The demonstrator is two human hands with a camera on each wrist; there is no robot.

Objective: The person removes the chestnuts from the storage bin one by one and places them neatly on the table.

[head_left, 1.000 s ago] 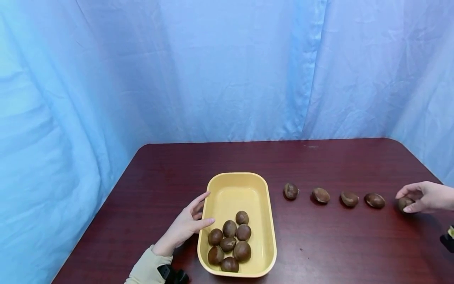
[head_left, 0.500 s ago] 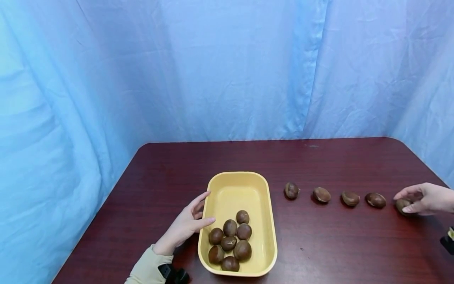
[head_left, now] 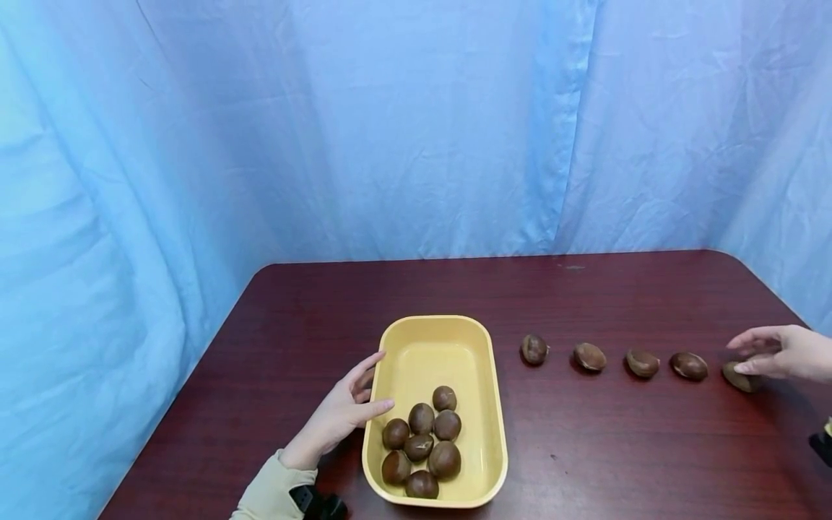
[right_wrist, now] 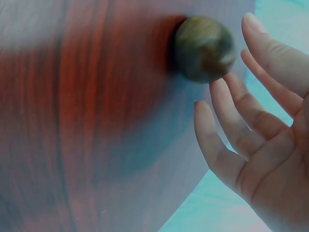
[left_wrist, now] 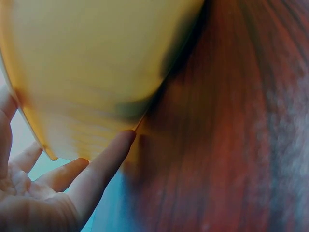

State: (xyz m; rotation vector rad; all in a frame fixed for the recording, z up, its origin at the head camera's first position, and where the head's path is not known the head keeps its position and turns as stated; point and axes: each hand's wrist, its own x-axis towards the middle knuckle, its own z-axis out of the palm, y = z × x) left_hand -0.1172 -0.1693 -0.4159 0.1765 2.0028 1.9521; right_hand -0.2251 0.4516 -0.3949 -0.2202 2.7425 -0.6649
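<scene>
My left hand [head_left: 334, 415] rests at the left side of a yellow tray [head_left: 443, 354], thumb over the rim and the other fingers along the outer wall. In the left wrist view those fingers [left_wrist: 104, 169] look fairly straight against the tray wall. Several brown chestnuts [head_left: 445, 460] lie grouped in the tray's near half. At the far right, my right hand [head_left: 783, 354] hovers just behind one chestnut [head_left: 739, 377], its thumb partly over it. From the right wrist, the fingers are spread close to this chestnut [right_wrist: 205, 48], which is not gripped.
Several chestnuts [head_left: 642, 363] form a spaced row on the dark red table [head_left: 617, 448], between the tray and my right hand. Blue curtains [head_left: 422, 130] hang behind the table and along both sides.
My right hand has let go of the chestnut at the right end of the row and lifted slightly away from it. The left hand and the tray have stayed put.
</scene>
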